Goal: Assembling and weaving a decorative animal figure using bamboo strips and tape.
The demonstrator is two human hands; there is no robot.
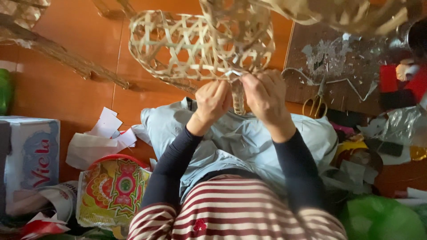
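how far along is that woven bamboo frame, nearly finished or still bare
Done: the bamboo lattice frame is woven into a closed, open-weave shape. In hand: the left hand and right hand pinch its lower edge, where a narrow woven stem hangs and a bit of white material shows. Left: the lattice looks uncovered; paper scraps and scissors lie nearby on the floor.

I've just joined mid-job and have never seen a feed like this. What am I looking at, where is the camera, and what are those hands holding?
There is no machine here: a person works with two bare hands. The single picture comes from a camera on their head, looking down over their lap. The left hand and right hand both pinch the lower edge of an open-weave bamboo frame. A pale blue cloth covers the lap. On the orange floor lie white paper scraps and a patterned packet; scissors rest on a dark board to the right.
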